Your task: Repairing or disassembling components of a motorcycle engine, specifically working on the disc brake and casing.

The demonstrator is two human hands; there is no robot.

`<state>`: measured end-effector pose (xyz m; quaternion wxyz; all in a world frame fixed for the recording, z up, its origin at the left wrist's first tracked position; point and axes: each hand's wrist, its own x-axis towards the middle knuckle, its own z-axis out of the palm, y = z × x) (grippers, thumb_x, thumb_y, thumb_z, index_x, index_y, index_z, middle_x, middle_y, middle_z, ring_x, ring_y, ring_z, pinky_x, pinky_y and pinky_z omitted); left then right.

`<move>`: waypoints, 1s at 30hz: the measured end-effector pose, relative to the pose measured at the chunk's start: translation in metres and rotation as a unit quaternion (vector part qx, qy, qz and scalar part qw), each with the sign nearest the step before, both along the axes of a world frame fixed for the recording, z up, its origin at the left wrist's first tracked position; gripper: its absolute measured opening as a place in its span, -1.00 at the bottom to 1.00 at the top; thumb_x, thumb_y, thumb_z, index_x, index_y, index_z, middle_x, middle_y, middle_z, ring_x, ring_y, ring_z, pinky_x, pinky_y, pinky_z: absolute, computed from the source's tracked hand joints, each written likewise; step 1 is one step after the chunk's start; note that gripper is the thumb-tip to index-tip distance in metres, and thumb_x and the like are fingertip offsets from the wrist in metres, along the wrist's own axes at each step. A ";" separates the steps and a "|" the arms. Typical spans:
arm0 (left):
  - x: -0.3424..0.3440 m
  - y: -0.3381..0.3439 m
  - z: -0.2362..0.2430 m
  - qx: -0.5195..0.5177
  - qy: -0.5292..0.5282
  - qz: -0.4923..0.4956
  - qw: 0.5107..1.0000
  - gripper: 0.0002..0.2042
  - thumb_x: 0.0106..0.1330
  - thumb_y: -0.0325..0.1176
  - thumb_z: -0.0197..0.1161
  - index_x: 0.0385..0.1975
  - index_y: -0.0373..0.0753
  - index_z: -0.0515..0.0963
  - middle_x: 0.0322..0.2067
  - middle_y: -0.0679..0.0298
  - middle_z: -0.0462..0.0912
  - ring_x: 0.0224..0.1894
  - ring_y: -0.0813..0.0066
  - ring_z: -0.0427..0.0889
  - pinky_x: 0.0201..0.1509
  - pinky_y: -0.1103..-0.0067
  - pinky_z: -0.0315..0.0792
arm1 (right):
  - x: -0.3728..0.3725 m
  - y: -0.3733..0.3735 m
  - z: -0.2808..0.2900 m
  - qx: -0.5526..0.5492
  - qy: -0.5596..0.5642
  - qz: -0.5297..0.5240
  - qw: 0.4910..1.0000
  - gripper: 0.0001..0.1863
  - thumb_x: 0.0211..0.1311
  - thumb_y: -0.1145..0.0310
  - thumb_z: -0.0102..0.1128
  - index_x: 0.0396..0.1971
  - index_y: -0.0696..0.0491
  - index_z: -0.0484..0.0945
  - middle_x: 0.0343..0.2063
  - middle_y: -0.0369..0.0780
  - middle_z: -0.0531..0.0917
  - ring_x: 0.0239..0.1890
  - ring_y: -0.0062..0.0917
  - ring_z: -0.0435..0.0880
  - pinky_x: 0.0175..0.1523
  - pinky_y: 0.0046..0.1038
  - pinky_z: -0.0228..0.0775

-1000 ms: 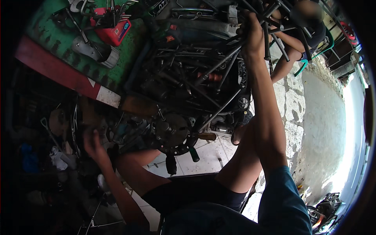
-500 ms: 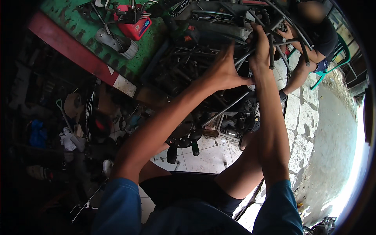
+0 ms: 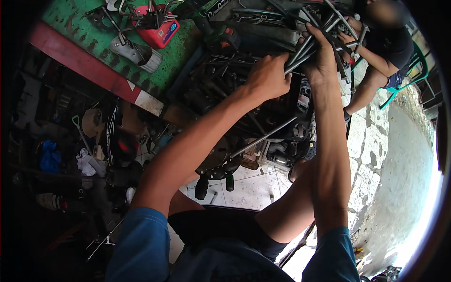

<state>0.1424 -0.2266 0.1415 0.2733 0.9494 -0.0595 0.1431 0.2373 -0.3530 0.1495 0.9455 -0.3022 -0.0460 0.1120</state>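
Observation:
My right hand (image 3: pixel 323 56) is closed round a bundle of long metal T-handle wrenches (image 3: pixel 339 60), whose bars and cross handles stick out past the fingers at several angles. Close by on its left, my left hand (image 3: pixel 270 79) is curled shut on the end of one steel wrench shaft (image 3: pixel 298 64) that runs into the bundle. Both hands are held over a dark tray of jumbled tools (image 3: pixel 211 87). The fingers of my right hand partly hide where the shafts cross.
A green bench top (image 3: pixel 181 40) carries a red container (image 3: pixel 159 33) of small tools and a metal cup (image 3: pixel 141 54). A loose metal bar (image 3: pixel 263 137) slants below my hands. Another person (image 3: pixel 394 54) sits at the far right on a green chair (image 3: pixel 413 70).
My left hand, spread open before, has closed on a wrench shaft. The bundle in my right hand has turned, and its bars now point differently.

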 end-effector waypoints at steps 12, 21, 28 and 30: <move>0.023 0.014 -0.001 0.011 -0.135 0.023 0.990 -0.66 0.18 -0.10 0.50 -0.41 -0.31 0.69 -0.48 0.01 0.74 -0.38 -0.09 0.75 -0.23 0.18 0.64 | -0.025 0.007 0.024 -0.052 -0.134 0.012 0.990 -0.73 0.35 0.29 0.40 -0.06 0.10 0.65 -0.30 -0.22 0.74 -0.23 -0.51 0.73 -0.11 -0.48 0.60; 0.026 0.010 -0.004 -0.109 -0.147 0.004 0.983 -0.74 0.10 -0.24 0.52 -0.40 -0.32 0.70 -0.47 -0.04 0.73 -0.32 -0.09 0.75 -0.23 0.20 0.62 | -0.034 0.014 0.021 -0.054 -0.129 -0.030 0.990 -0.74 0.39 0.26 0.30 -0.10 0.14 0.63 -0.42 -0.22 0.68 -0.37 -0.47 0.71 -0.20 -0.44 0.60; 0.038 -0.007 0.008 -0.120 -0.134 -0.014 0.984 -0.76 0.05 -0.29 0.49 -0.37 -0.30 0.69 -0.43 -0.06 0.73 -0.26 -0.13 0.73 -0.15 0.19 0.62 | -0.034 0.003 0.041 -0.050 -0.170 -0.102 0.979 -0.82 0.37 0.29 0.26 -0.23 0.09 0.57 -0.49 -0.30 0.52 -0.43 -0.57 0.55 -0.29 -0.50 0.45; 0.045 -0.010 0.006 -0.115 -0.125 -0.013 0.985 -0.70 0.02 -0.24 0.52 -0.33 -0.29 0.68 -0.39 -0.06 0.73 -0.24 -0.12 0.74 -0.16 0.18 0.63 | -0.031 0.001 0.043 -0.068 -0.175 -0.115 0.975 -0.81 0.36 0.25 0.28 -0.27 0.07 0.57 -0.51 -0.31 0.52 -0.46 -0.59 0.52 -0.29 -0.49 0.44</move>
